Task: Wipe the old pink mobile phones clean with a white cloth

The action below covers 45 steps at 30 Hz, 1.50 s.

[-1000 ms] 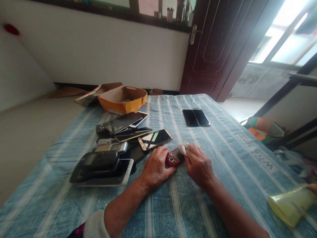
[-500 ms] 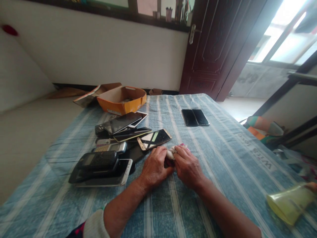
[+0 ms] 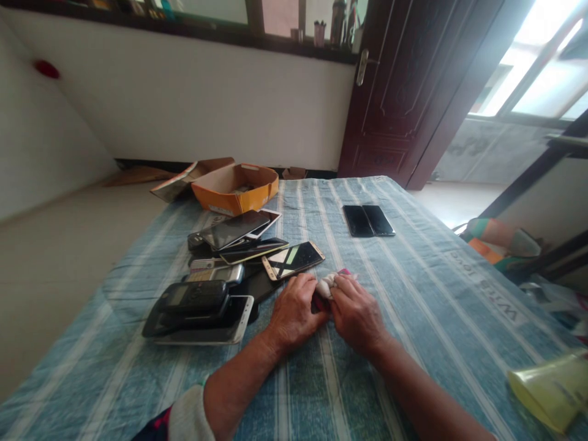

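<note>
My left hand [image 3: 296,309] and my right hand [image 3: 357,312] meet over the striped tablecloth at the middle. The fingers of my right hand are closed on a crumpled white cloth [image 3: 327,286] with a pink part at its far side. Curled fingers of my left hand touch a dark red thing, mostly hidden between the hands. Just beyond lies a gold-edged phone [image 3: 294,260]. To the left is a pile of phones, with a black handset [image 3: 195,298] on top of a white-edged phone [image 3: 242,318]. Two black phones [image 3: 369,220] lie side by side farther back.
An open orange box [image 3: 236,205] stands at the table's back left, behind the piled phones. A yellow translucent container [image 3: 546,389] lies at the right edge. Beyond the table are a white wall and a dark red door [image 3: 390,104].
The view has shifted slightly, so the things on the table appear a little farther right. Both hands stay together at the white cloth, with little other visible change.
</note>
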Each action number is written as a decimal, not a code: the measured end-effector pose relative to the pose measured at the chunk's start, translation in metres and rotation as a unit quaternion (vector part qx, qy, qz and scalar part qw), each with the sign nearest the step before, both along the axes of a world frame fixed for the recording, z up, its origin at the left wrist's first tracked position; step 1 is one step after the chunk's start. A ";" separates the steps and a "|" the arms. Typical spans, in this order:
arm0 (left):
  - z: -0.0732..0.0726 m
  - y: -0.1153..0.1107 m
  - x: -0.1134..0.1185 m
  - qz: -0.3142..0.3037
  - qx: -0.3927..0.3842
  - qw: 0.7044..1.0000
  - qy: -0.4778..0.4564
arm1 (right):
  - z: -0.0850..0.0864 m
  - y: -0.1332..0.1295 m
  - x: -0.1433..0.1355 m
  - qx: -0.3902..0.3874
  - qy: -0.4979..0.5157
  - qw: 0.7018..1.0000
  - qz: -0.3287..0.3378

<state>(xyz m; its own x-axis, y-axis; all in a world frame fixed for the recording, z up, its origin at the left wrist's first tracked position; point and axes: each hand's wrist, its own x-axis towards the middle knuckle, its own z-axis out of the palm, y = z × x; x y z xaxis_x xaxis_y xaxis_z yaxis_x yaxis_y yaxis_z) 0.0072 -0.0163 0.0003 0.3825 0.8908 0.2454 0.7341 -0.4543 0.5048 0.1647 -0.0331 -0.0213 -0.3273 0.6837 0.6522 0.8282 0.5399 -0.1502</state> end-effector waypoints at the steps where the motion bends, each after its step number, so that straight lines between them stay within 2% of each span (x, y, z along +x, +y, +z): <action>1: 0.000 0.000 0.000 0.000 -0.001 1.000 0.001 | 0.000 0.002 0.002 -0.004 -0.001 1.000 -0.007; 7: 0.001 0.000 0.000 0.001 -0.006 1.000 0.010 | 0.003 0.008 0.023 -0.018 0.011 0.997 -0.080; 9: 0.001 0.000 0.000 0.001 -0.005 1.000 0.010 | 0.005 0.002 0.021 -0.017 0.007 0.997 -0.081; 15: 0.000 0.001 0.000 0.002 0.008 1.000 0.004 | 0.010 -0.014 0.001 -0.018 -0.019 0.999 -0.019; 24: 0.002 0.002 -0.001 -0.007 -0.001 1.000 0.015 | 0.007 -0.002 0.024 -0.030 -0.026 0.994 -0.098; 31: -0.002 0.003 -0.001 -0.008 0.021 1.000 0.012 | 0.015 -0.013 0.009 -0.056 -0.023 0.998 0.010; 34: -0.001 0.003 0.000 -0.009 0.020 1.000 0.016 | 0.014 -0.011 0.012 -0.063 -0.016 0.998 0.003; 41: 0.004 0.002 0.001 -0.009 0.008 1.000 0.020 | 0.013 -0.002 0.028 -0.057 -0.007 0.996 -0.074; 45: 0.002 0.003 0.001 -0.013 0.020 1.000 0.021 | 0.017 -0.004 0.026 -0.067 -0.021 0.997 -0.009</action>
<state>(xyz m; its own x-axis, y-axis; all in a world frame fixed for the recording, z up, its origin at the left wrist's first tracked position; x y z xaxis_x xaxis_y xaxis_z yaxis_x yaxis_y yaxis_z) 0.0086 -0.0134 0.0019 0.4154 0.8707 0.2633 0.7419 -0.4918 0.4557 0.1910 -0.0370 -0.0039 -0.3400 0.7701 0.5397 0.8446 0.5025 -0.1848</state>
